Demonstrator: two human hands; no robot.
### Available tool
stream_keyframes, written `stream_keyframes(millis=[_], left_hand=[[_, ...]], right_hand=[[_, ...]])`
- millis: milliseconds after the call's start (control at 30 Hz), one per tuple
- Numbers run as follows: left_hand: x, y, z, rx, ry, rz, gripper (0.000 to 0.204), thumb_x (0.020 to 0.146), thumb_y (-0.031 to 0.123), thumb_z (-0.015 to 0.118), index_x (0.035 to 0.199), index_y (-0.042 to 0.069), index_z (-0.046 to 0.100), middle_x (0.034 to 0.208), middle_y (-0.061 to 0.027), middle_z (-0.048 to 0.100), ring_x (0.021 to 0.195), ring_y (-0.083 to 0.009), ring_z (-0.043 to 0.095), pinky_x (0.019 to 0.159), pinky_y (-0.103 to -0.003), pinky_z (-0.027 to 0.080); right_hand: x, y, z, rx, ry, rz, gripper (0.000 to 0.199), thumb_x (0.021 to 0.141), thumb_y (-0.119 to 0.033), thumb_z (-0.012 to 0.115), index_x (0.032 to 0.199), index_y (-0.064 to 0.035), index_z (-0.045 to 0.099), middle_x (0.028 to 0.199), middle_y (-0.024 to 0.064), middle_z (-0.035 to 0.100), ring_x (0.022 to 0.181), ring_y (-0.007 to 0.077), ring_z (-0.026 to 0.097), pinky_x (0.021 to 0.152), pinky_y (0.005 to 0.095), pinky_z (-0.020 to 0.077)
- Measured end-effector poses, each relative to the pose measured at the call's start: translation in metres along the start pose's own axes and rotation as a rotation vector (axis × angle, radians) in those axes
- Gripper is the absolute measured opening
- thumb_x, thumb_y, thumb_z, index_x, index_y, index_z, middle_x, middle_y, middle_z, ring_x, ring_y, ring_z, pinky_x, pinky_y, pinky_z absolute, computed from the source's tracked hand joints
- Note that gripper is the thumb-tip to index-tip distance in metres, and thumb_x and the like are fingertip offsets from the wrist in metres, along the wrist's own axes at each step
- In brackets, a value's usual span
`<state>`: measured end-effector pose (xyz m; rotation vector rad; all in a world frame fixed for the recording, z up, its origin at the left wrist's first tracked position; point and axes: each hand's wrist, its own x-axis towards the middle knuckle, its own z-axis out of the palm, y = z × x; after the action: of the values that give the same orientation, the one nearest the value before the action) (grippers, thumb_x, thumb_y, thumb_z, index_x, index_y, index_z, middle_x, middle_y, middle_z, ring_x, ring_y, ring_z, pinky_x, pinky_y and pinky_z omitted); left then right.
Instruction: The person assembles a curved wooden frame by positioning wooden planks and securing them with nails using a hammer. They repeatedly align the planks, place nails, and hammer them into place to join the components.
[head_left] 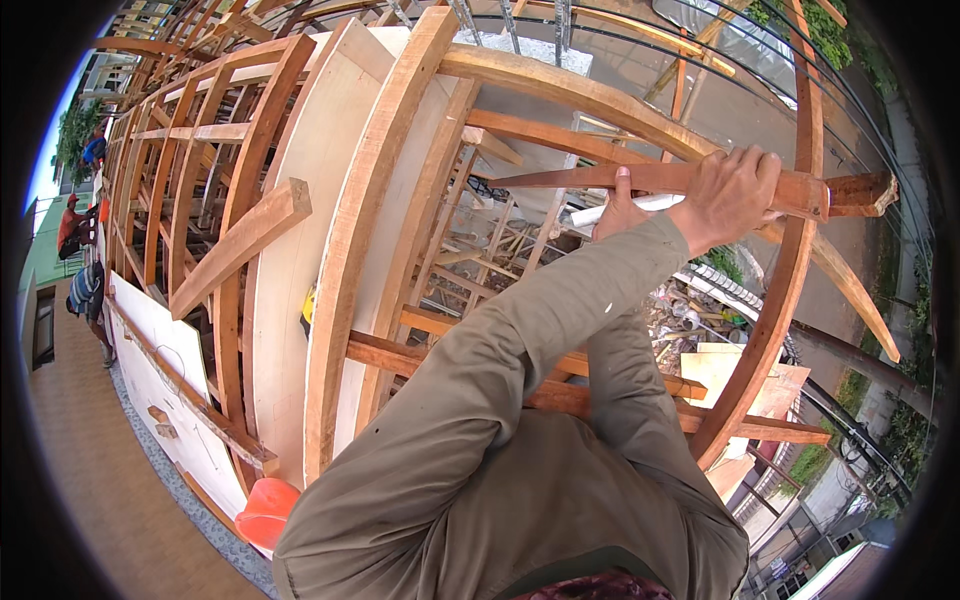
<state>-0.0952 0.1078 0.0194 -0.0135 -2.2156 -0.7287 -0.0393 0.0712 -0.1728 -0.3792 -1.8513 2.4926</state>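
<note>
My left arm reaches across over my right arm. With its fingers wrapped over the top, my left hand [732, 195] grips a reddish-brown wooden batten [660, 179] near its right end. Further left on the same batten is my right hand [618, 212], its thumb up against the near face and its other fingers mostly hidden. The batten lies roughly crosswise above the open timber frame, narrowing toward its far left end. Close to its right end stands a curved-looking upright timber [803, 120]. Another beam [864, 194] shows just beyond that end.
Lighter beams [378, 220] and a plywood panel [300, 200] run along my left. A short timber [245, 245] slants across there. Debris [690, 315] lies below the frame. Rebar [562, 30] rises ahead; cables [870, 110] pass at right. Several people [75, 228] are far left.
</note>
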Motion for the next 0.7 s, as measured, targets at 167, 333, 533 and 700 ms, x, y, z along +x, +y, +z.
stream_keyframes(millis=[167, 333, 533, 700], left_hand=[[-0.032, -0.010, 0.016, -0.036, -0.128, -0.031, 0.055, 0.070, 0.031, 0.088, 0.104, 0.001, 0.056, 0.094, -0.0150, 0.066, 0.087, -0.0327, 0.070, 0.071, -0.043, 0.056], [-0.036, -0.024, 0.026, -0.072, -0.208, -0.041, 0.058, 0.070, 0.032, 0.089, 0.107, 0.001, 0.058, 0.098, -0.0155, 0.067, 0.095, -0.0334, 0.067, 0.082, -0.045, 0.053], [-0.045, -0.021, 0.014, -0.119, -0.238, -0.048, 0.083, 0.075, 0.034, 0.087, 0.138, -0.004, 0.049, 0.128, -0.0256, 0.056, 0.134, -0.0417, 0.046, 0.114, -0.061, 0.031], [-0.093, -0.042, 0.014, -0.132, -0.246, -0.078, 0.090, 0.082, 0.033, 0.080, 0.154, 0.000, 0.037, 0.150, -0.0299, 0.041, 0.148, -0.0452, 0.031, 0.123, -0.066, 0.017]], right_hand=[[-0.020, 0.016, -0.010, -0.030, 0.071, 0.151, 0.078, 0.091, -0.037, 0.080, 0.148, 0.0034, 0.044, 0.126, 0.0221, 0.063, 0.103, 0.0256, 0.068, 0.077, 0.0340, 0.0592], [-0.022, 0.017, -0.005, 0.033, 0.096, 0.325, 0.078, 0.090, -0.033, 0.082, 0.147, 0.0047, 0.045, 0.132, 0.0226, 0.059, 0.109, 0.0258, 0.066, 0.090, 0.0334, 0.0608], [-0.017, 0.013, 0.006, 0.110, 0.199, 0.135, 0.066, 0.089, -0.027, 0.082, 0.134, 0.0101, 0.051, 0.131, 0.0220, 0.059, 0.107, 0.0242, 0.066, 0.091, 0.0360, 0.0609], [-0.009, 0.019, 0.008, 0.109, 0.217, 0.113, 0.060, 0.089, -0.024, 0.082, 0.131, 0.0092, 0.052, 0.127, 0.0204, 0.061, 0.103, 0.0235, 0.067, 0.089, 0.0361, 0.0610]])
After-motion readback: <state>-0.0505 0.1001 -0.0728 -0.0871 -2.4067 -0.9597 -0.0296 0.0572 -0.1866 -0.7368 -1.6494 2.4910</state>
